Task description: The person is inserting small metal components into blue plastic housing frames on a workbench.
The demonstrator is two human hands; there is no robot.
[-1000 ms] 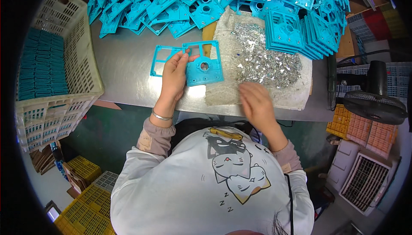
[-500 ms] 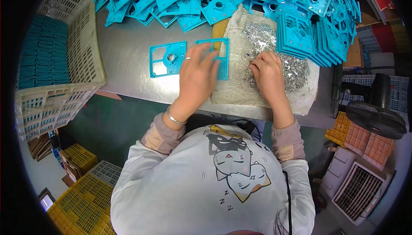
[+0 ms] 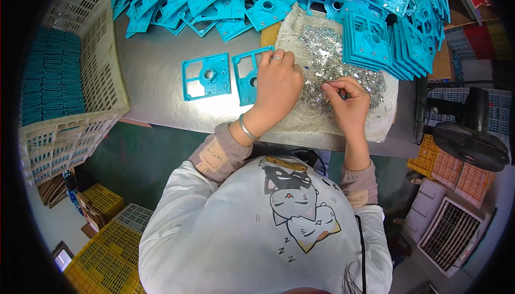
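Note:
My left hand (image 3: 279,82) lies over the right side of a turquoise plastic frame (image 3: 242,74), its fingers curled round that edge and the fingertips hidden. The frame sits at a slant on the metal bench and has a rectangular opening and a round hole. Just left of it, a second turquoise frame (image 3: 219,82) lies flat. My right hand (image 3: 351,103) is closed in a pinch at the pile of small shiny metal pieces (image 3: 327,47). Whatever its thumb and forefinger hold is too small to make out. The pile rests on a pale cloth (image 3: 287,36).
A large heap of turquoise frames (image 3: 268,7) fills the back of the bench (image 3: 155,68). More frames stand stacked (image 3: 370,42) at the right of the pile. At the left is a white crate (image 3: 104,42) packed with turquoise parts. A black fan (image 3: 469,138) stands at the right.
The frame under my left hand has shifted left and turned to a slant. My left hand has moved right and its fingers have curled. My right hand has moved slightly right and down.

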